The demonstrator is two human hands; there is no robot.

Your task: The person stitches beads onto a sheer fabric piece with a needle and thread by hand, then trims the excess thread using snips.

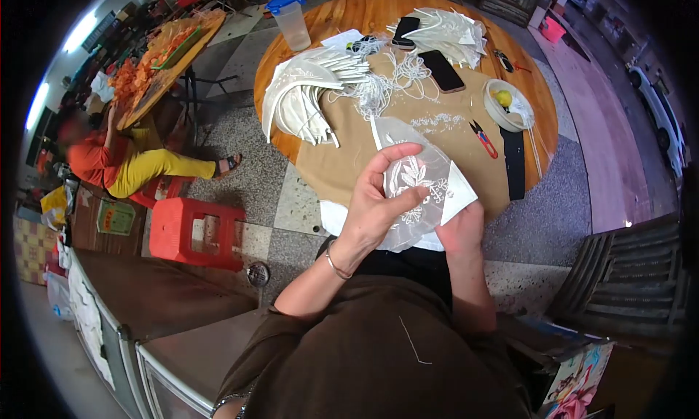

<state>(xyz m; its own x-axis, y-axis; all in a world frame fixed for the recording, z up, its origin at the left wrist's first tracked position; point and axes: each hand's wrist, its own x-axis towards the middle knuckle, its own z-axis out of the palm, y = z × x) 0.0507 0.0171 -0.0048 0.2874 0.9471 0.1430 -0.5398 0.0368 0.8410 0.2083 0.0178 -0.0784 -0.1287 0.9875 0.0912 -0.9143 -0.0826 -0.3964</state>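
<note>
A sheer white embroidered piece [411,173] with a solid white corner is held up over the near edge of the round wooden table. My left hand [382,197] pinches it between thumb and fingers, the thumb lying on the embroidery. Behind the white corner is my right hand [462,226], its fingers largely hidden by the fabric. Beyond my hands, red-handled snips [484,139] lie on the brown paper [331,164]. Small white trimmings [437,120] are scattered there. A fanned stack of white pieces [298,88] rests at the table's left.
White cords [375,91], a phone [441,71], another white stack [451,37], a lidded jug [290,22] and a bowl [507,104] stand or lie on the table [542,77]. A seated person [102,160] is at the left, near a red stool [171,232].
</note>
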